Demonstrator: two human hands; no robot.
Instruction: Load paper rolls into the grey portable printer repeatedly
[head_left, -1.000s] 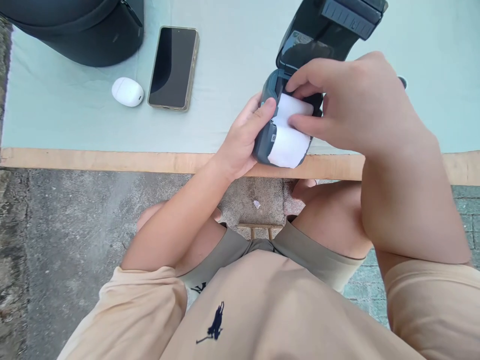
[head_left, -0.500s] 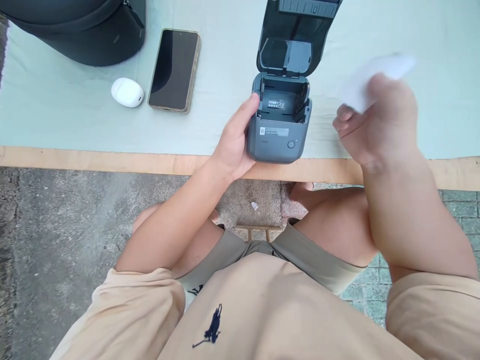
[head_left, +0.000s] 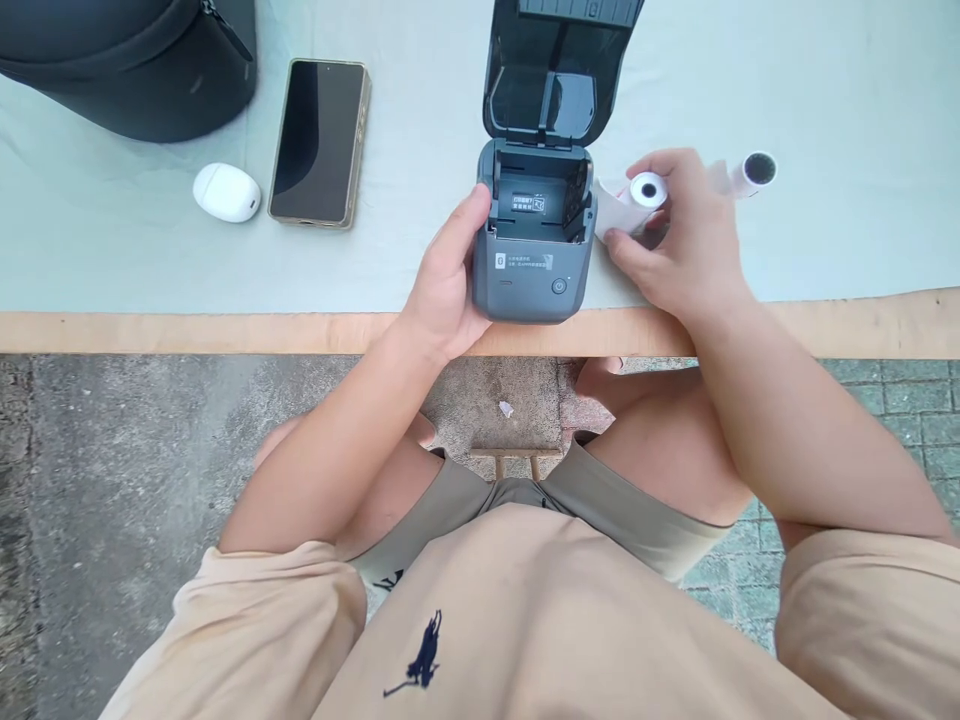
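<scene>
My left hand (head_left: 446, 285) is closed on the left side of a dark grey portable label printer (head_left: 529, 285), its thumb on the upper edge. The printer's lid (head_left: 559, 70) stands open, and its paper bay (head_left: 529, 205) shows bare inside. Just right of the printer, my right hand (head_left: 686, 235) curls around a small white paper roll (head_left: 648, 190), thumb below and fingers above. A loose tail of paper (head_left: 615, 212) reaches from that roll to the printer's side. Beyond the hand lies a second white roll (head_left: 756, 172) with a dark end, partly hidden.
A smartphone (head_left: 319, 145) lies left of the printer, beside a white earbud case (head_left: 226, 192). A black zippered bag (head_left: 142, 80) fills the far left corner. A pale cloth (head_left: 390, 270) covers the table, whose wooden front edge (head_left: 187, 332) runs before me.
My right hand has come down and left, from holding blurred white paper in the air to gripping the roll beside the printer. The view has shifted slightly; my left hand keeps the printer.
</scene>
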